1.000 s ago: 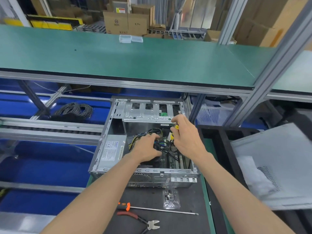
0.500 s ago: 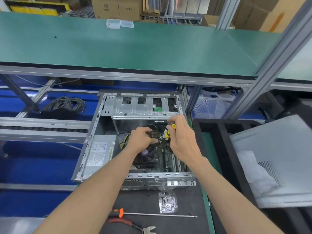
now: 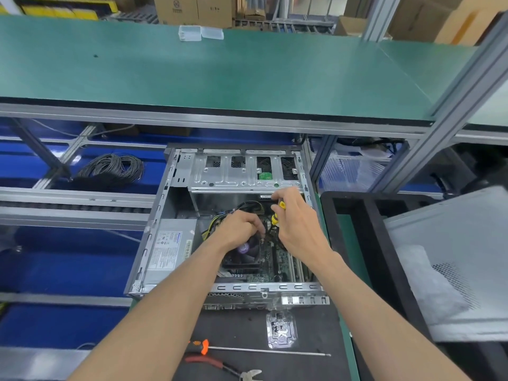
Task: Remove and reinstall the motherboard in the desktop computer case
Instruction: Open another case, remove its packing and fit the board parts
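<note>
The open desktop case (image 3: 154, 243) lies on its side on a black mat. Inside it, the green motherboard (image 3: 277, 264) shows beside a black CPU fan (image 3: 242, 257). My left hand (image 3: 239, 229) reaches in above the fan, its fingers curled round a bundle of dark cables. My right hand (image 3: 297, 224) grips a yellow-handled screwdriver (image 3: 276, 215) just right of the left hand, tip pointing down into the case. The tip itself is hidden.
A power supply (image 3: 170, 248) fills the case's left part and a drive cage (image 3: 242, 171) its far end. On the mat lie a long orange-handled screwdriver (image 3: 247, 349), red-handled cutters (image 3: 222, 367) and a small clear bag (image 3: 281, 329). The removed side panel (image 3: 453, 257) rests at right.
The view has shifted down and closer. My left hand moved slightly toward the far end of the case among the cables. The right hand keeps hold of the yellow screwdriver.
</note>
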A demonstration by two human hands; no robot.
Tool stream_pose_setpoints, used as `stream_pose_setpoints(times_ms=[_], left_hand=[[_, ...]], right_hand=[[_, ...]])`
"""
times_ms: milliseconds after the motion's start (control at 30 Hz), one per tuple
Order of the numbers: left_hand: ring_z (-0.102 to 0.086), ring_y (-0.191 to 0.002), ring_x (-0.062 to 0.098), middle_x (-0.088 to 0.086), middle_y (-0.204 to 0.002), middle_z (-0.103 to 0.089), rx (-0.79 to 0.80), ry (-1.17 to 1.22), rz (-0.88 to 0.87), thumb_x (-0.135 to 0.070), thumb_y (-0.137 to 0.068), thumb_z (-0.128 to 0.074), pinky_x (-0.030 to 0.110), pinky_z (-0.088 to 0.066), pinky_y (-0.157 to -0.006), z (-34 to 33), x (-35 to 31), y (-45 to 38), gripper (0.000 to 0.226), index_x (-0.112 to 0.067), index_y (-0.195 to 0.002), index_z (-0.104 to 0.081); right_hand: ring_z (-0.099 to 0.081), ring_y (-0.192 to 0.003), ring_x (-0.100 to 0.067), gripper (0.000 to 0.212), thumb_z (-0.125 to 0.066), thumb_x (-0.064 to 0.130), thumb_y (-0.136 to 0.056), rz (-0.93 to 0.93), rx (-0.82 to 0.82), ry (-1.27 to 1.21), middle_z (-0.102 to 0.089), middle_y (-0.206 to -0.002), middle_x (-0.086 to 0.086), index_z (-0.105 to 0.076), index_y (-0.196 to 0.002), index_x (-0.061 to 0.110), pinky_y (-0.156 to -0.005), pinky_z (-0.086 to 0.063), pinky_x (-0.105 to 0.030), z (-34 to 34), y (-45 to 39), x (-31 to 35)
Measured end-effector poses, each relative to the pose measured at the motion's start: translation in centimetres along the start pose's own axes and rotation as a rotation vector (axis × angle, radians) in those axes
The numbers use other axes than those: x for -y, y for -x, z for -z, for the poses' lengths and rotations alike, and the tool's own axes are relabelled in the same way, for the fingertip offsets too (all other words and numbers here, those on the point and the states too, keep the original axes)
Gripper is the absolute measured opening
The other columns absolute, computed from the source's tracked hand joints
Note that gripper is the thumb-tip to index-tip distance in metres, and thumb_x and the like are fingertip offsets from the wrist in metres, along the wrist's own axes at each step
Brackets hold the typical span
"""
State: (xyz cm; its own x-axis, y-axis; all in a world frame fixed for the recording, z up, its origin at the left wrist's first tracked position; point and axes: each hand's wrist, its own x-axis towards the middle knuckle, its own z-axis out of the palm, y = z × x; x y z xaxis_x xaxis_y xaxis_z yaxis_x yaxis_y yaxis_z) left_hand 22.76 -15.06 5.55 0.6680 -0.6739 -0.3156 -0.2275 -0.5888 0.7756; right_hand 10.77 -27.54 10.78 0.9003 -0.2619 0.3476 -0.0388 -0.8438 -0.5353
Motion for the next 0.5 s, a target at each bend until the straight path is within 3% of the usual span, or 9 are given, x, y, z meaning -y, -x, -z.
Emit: stream_pose_setpoints(times_ms=[133,500], left_hand=[[-0.036,-0.043,0.004,-0.011,-0.044,-0.048,0.009,-0.005,-0.015,0.002,-0.081,-0.046,0.027,-0.028,-0.053,-0.21,0.35,-0.13,0.042,-0.029,-0.071,-0.072],[-0.040,-0.044,0.003,-0.013,-0.043,-0.047,0.005,-0.055,-0.020,0.000,-0.087,-0.050,0.027,-0.030,-0.053,-0.27,0.69,-0.49,0.046,-0.036,-0.066,-0.070]], right_hand=[[-0.055,-0.071,-0.029,0.015,-0.048,0.014,-0.104,-0.001,0.033,0.010,-0.052,-0.108,-0.004,-0.048,-0.117,0.007,-0.060,-0.046,-0.047,-0.02,-0.10,-0.03],[-0.051,-0.067,-0.028,0.013,-0.052,0.022,-0.103,0.061,0.053,0.028,-0.044,-0.099,0.006,-0.047,-0.109,0.011,-0.060,-0.047,-0.048,-0.43,-0.30,-0.48]])
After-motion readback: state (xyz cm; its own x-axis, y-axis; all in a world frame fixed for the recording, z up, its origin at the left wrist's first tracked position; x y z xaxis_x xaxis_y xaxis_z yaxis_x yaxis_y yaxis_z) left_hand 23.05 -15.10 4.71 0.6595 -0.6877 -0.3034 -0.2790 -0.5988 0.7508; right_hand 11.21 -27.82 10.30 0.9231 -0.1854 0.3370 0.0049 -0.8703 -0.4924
